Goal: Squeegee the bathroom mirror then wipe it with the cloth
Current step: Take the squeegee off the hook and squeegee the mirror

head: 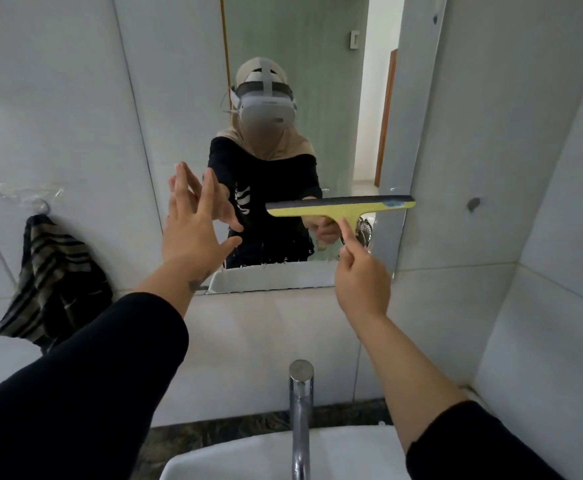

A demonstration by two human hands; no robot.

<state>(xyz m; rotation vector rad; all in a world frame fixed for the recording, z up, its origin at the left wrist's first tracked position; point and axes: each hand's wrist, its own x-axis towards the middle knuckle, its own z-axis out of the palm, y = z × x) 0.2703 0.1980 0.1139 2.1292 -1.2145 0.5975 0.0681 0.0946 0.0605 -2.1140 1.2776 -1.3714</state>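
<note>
The wall mirror (283,36) hangs above the basin and reflects a person in black. My right hand (361,282) grips the handle of a yellow squeegee (338,206); its dark blade lies level against the lower right part of the glass. My left hand (193,230) is open with fingers spread, raised at the mirror's lower left edge; whether it touches the glass is unclear. A dark striped cloth (56,285) hangs from a wall hook at the left, apart from both hands.
A chrome tap (300,410) rises from the white basin (234,455) directly below my arms. White tiled walls (525,168) close in on the left and right, with a corner at the right. A clear plastic hook strip (16,192) sits above the cloth.
</note>
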